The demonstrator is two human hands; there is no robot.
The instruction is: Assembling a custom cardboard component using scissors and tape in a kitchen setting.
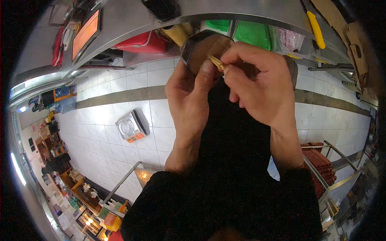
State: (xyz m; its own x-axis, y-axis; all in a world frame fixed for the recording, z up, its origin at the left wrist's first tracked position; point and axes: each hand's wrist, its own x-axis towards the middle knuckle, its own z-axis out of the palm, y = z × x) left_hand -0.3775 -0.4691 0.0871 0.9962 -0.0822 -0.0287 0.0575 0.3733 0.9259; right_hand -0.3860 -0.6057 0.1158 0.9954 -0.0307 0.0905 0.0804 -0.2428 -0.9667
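In front of my chest, both hands meet at a small tan-yellow ridged thing (216, 62), which looks like a few thin strands lying side by side; its exact kind is too small to tell. My right hand (263, 82) pinches it between thumb and forefinger, the other fingers curled in. At its left end, the thumb of my left hand (189, 90) presses close, with that hand's fingers bent and partly hidden behind. Just beyond my hands shows a brown surface with a dark grey side (209, 48); I cannot tell whether my left fingers touch it.
A grey metal table (241, 9) curves across the top, bearing a yellow-handled tool (316, 30) and an orange-screened device (85, 34). Beneath are a red container (140, 43) and green items (252, 35). A scale-like device (130, 126) sits on the tiled floor; reddish-brown stacked pieces (319, 166) stand lower right.
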